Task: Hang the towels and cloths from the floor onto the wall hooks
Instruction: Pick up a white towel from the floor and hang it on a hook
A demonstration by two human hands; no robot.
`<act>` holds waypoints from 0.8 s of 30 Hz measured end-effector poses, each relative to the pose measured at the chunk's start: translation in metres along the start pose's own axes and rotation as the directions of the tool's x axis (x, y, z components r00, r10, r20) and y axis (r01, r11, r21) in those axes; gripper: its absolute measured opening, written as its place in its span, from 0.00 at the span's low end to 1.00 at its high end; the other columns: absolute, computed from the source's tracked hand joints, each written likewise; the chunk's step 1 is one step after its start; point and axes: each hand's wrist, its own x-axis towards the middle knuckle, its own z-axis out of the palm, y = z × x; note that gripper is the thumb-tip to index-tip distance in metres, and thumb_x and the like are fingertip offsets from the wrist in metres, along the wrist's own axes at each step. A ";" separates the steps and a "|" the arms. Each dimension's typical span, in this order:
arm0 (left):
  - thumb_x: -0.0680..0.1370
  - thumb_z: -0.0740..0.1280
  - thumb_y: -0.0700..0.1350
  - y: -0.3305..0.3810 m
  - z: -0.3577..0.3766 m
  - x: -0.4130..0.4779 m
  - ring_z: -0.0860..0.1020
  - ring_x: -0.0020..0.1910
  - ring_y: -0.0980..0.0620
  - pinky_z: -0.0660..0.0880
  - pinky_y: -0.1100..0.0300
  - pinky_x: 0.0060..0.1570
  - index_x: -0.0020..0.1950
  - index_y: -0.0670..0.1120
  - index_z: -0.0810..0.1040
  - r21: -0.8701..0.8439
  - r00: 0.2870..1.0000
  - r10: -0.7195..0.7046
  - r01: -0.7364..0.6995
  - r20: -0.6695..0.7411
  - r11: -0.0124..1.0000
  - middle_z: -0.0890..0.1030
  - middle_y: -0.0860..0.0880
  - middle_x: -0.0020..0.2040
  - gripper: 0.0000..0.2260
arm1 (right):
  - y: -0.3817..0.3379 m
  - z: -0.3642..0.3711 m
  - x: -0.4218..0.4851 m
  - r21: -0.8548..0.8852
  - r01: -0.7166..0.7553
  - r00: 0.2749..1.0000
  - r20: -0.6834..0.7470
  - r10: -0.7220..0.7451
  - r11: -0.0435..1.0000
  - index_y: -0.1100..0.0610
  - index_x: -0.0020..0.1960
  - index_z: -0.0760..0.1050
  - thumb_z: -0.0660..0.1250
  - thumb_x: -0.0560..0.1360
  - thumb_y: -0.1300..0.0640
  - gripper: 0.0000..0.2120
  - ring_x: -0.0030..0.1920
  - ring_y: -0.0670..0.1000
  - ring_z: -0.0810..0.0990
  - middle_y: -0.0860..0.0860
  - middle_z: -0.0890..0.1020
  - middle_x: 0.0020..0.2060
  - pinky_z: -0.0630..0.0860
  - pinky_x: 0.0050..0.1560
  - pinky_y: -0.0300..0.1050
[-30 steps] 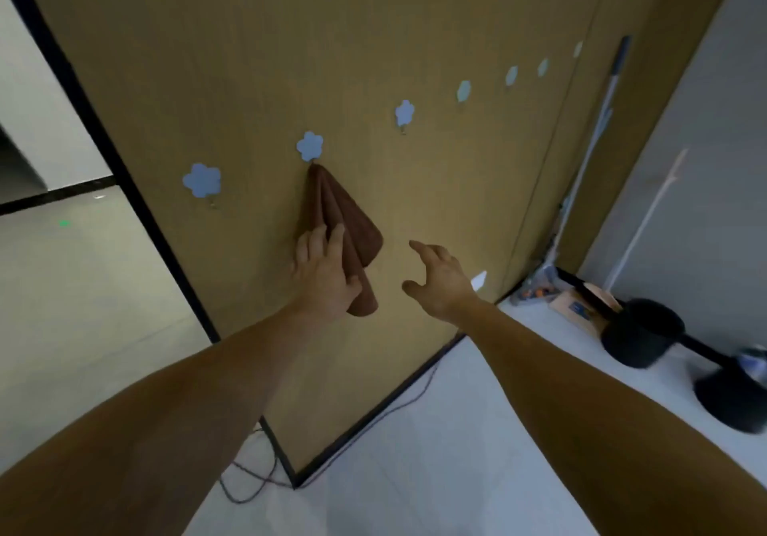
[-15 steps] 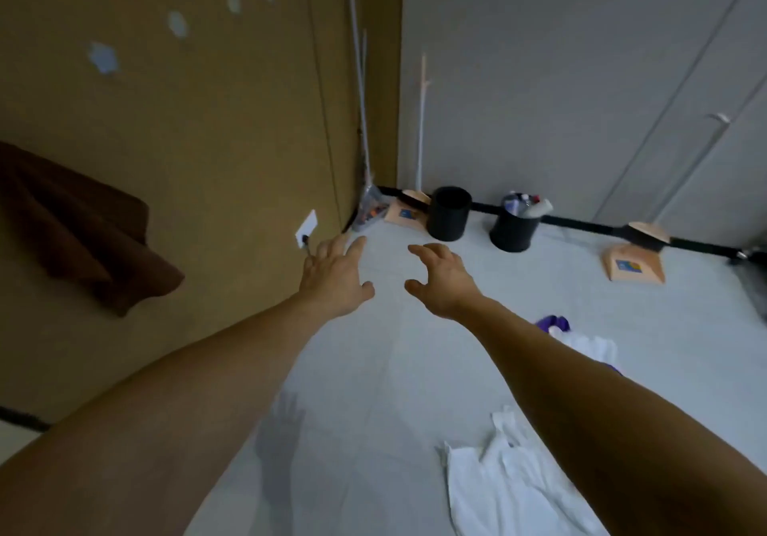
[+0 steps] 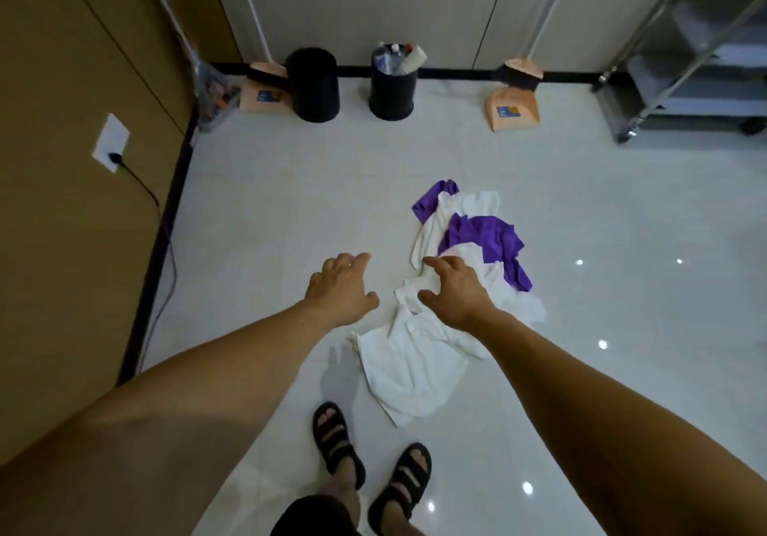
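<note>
A pile of cloths lies on the pale tiled floor ahead of my feet: a large white towel (image 3: 409, 365) nearest me, a purple cloth (image 3: 489, 236) on top of more white fabric (image 3: 477, 203) farther off. My right hand (image 3: 454, 292) hovers above the near end of the pile, fingers spread and loosely bent, holding nothing. To its left, my left hand (image 3: 340, 286) is stretched out over bare floor, also holding nothing. The wall hooks and the brown cloth are out of view.
The wooden wall (image 3: 62, 161) with a socket (image 3: 110, 143) and trailing cable runs along the left. Two black bins (image 3: 313, 85) (image 3: 392, 83), two peach dustpans (image 3: 512, 110) and broom handles line the far wall. A metal cart (image 3: 689, 70) stands at the far right. My sandalled feet (image 3: 369, 465) are below.
My view swung from the wall, where the brown cloth hangs on a hook, down to the floor pile. My left hand let go of the brown cloth; both hands now reach down.
</note>
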 end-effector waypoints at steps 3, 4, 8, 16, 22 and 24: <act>0.76 0.63 0.56 -0.002 0.053 0.037 0.60 0.72 0.43 0.63 0.47 0.65 0.77 0.51 0.54 0.031 0.994 0.018 -0.021 0.108 0.999 0.60 0.46 0.75 0.33 | 0.045 0.042 0.019 0.045 -0.121 0.993 0.019 0.120 0.992 0.52 0.75 0.62 0.65 0.77 0.50 0.29 0.70 0.58 0.65 0.55 0.65 0.72 0.64 0.69 0.50; 0.76 0.63 0.56 -0.004 0.073 0.049 0.60 0.72 0.43 0.63 0.48 0.65 0.77 0.51 0.54 0.040 0.990 0.021 -0.026 0.136 0.999 0.60 0.46 0.75 0.33 | 0.060 0.059 0.027 0.049 -0.151 0.988 0.034 0.150 0.987 0.52 0.75 0.62 0.65 0.77 0.50 0.28 0.70 0.58 0.65 0.55 0.66 0.72 0.65 0.68 0.50; 0.76 0.63 0.56 -0.011 0.164 0.095 0.62 0.70 0.43 0.65 0.48 0.63 0.77 0.51 0.55 0.026 0.975 0.027 -0.034 0.219 0.999 0.63 0.45 0.73 0.32 | 0.124 0.143 0.059 0.091 -0.281 0.953 0.147 0.266 0.955 0.51 0.75 0.61 0.65 0.77 0.50 0.29 0.70 0.57 0.65 0.54 0.64 0.73 0.68 0.65 0.53; 0.75 0.64 0.55 -0.040 0.384 0.194 0.67 0.67 0.43 0.69 0.49 0.59 0.75 0.50 0.60 0.059 0.948 0.003 -0.023 0.320 0.998 0.68 0.45 0.70 0.30 | 0.264 0.349 0.136 0.210 -0.517 0.845 0.281 0.455 0.830 0.51 0.76 0.60 0.63 0.78 0.51 0.28 0.67 0.57 0.69 0.54 0.65 0.71 0.70 0.60 0.50; 0.76 0.65 0.53 -0.069 0.516 0.230 0.66 0.67 0.43 0.70 0.48 0.62 0.75 0.49 0.60 0.033 0.922 -0.012 -0.001 0.387 0.999 0.66 0.44 0.71 0.30 | 0.342 0.494 0.144 0.219 -0.736 0.666 0.402 0.629 0.640 0.58 0.71 0.62 0.63 0.76 0.53 0.26 0.61 0.59 0.74 0.58 0.71 0.64 0.72 0.57 0.50; 0.76 0.65 0.52 -0.079 0.543 0.234 0.66 0.68 0.43 0.69 0.49 0.63 0.75 0.49 0.60 0.034 0.919 -0.003 -0.011 0.395 0.999 0.65 0.45 0.71 0.29 | 0.349 0.530 0.144 0.239 -0.757 0.648 0.401 0.648 0.609 0.58 0.68 0.64 0.64 0.75 0.50 0.24 0.58 0.60 0.75 0.57 0.72 0.61 0.73 0.55 0.51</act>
